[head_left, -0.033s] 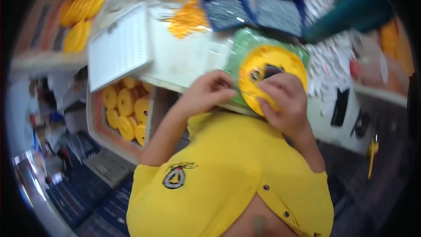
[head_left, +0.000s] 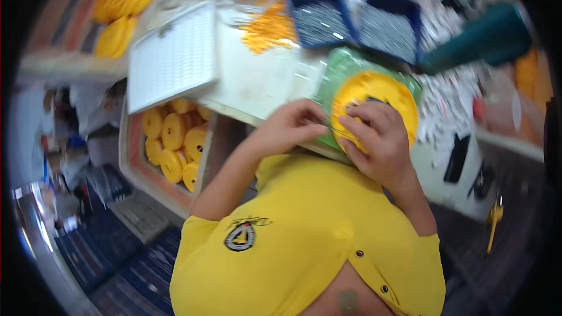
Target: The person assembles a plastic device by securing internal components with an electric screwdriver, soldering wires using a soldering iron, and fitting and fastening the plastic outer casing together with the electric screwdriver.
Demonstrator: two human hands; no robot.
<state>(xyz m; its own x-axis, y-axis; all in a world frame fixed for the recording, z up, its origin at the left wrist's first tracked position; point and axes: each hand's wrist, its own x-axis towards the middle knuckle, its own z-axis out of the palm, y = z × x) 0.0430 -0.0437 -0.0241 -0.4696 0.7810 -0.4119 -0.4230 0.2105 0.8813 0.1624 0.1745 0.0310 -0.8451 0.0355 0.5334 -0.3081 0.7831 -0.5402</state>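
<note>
A yellow round plastic housing (head_left: 405,102) lies open side up on a green plastic-wrapped pad (head_left: 333,73) at the table's front edge. My right hand (head_left: 379,137) is over its near left part, thumb and fingers bent together in a pinch. My left hand (head_left: 294,126) is just left of the housing, its thumb and forefinger pinched. A thin dark wire (head_left: 336,132) runs between the fingertips of both hands; its ends are hidden. My right fingers cover most of the middle of the housing, so the small parts there are hardly visible.
Two blue trays (head_left: 355,35) of metal pins or screws stand behind the pad. A teal power tool (head_left: 483,38) hangs at the right, over white parts (head_left: 448,93). Left are small orange pieces (head_left: 269,29), a white panel (head_left: 172,58) and a drawer of yellow reels (head_left: 174,131).
The whole view has shifted, so the table's things sit farther right and slightly lower. My hands are closer together, and my right hand now covers the dark piece in the housing's middle.
</note>
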